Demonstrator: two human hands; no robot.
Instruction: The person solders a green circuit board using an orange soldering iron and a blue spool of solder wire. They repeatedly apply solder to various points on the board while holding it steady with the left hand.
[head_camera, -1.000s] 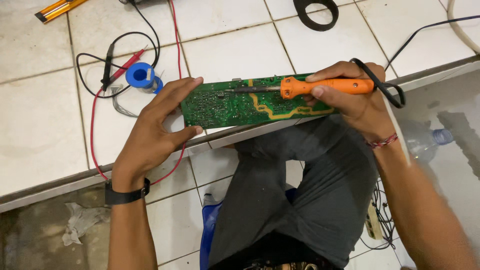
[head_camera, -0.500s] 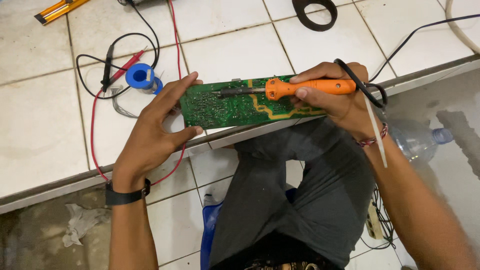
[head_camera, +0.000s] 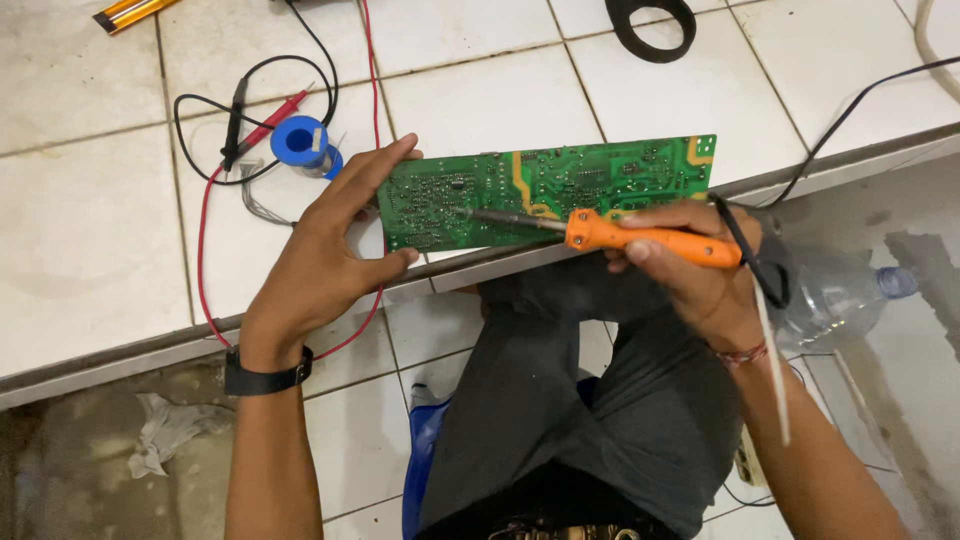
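My left hand (head_camera: 325, 255) grips the left end of the green circuit board (head_camera: 545, 190), thumb under its near edge and fingers spread over the far edge, so the board lies solder side up along the lip of the white tiled step (head_camera: 90, 230). My right hand (head_camera: 690, 265) is closed around the orange handle of the soldering iron (head_camera: 620, 236), which lies nearly flat and points left, its metal tip touching the board near the middle of the left half. The iron's black cord (head_camera: 750, 255) loops over the back of that hand. Just beyond my left fingers stands a blue spool of solder wire (head_camera: 303, 142), and beside it lie the red and black multimeter probes (head_camera: 262, 115) with their leads curling over the tiles (the red lead runs down past my wrist). A black wristwatch (head_camera: 265, 372) sits on my left wrist and a thin red thread bracelet (head_camera: 745, 353) on the right. A clear plastic bottle (head_camera: 835, 295) lies on the lower floor beside my right forearm. A black ring-shaped roll of tape (head_camera: 650, 22) rests on the far tiles. My grey trousers (head_camera: 560, 400) fill the space below the board.
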